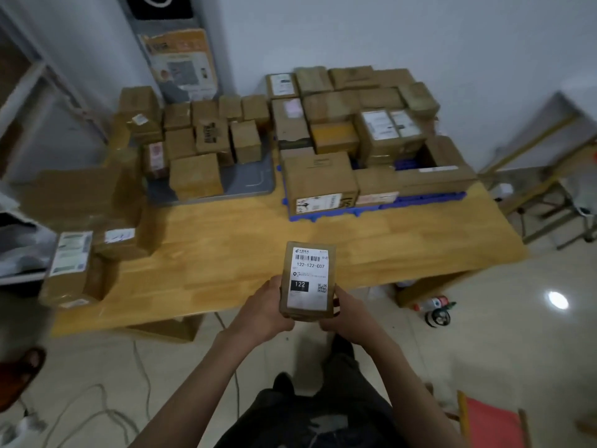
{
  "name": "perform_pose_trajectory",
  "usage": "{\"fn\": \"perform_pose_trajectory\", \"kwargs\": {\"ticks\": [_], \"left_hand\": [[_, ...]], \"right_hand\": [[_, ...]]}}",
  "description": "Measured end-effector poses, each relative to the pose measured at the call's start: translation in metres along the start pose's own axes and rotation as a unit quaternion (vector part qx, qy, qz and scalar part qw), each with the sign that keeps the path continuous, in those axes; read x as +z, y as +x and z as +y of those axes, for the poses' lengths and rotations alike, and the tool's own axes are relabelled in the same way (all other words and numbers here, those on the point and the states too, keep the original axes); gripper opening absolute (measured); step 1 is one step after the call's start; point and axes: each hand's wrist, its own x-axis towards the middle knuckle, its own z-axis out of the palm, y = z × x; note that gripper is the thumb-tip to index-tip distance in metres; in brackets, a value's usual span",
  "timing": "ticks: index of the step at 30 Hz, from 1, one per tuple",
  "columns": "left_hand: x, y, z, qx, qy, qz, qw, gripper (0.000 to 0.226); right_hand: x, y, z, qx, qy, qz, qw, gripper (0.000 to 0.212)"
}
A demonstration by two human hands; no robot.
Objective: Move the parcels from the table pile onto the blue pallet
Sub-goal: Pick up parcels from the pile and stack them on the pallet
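- Holding a small brown cardboard parcel (307, 281) with a white shipping label reading "122-122-C07", I keep it just above the near edge of the light wooden table (258, 253).
- My left hand (263, 310) grips its left side, fingers curled under.
- My right hand (347, 315) grips its right side the same way.
- Across the table, the blue plastic pallet (420, 202) carries stacked brown boxes.
- Left of it, more brown boxes crowd a grey mat (245, 182).
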Motion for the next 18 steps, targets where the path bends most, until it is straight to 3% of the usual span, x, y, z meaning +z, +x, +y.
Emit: {"fn": "perform_pose_trajectory", "kwargs": {"ticks": [9,18], "left_hand": [[0.061,0.046,0.114,0.084,0.113,-0.05,0.989,0.081],[0.127,0.107,0.24,0.105,0.048,-0.036,0.993,0.086]], "right_hand": [[-0.101,-0.023,0.082,0.008,0.02,0.061,0.998,0.083],[-0.24,-0.016,0.158,-0.019,0.027,0.086,0.996,0.082]]}}
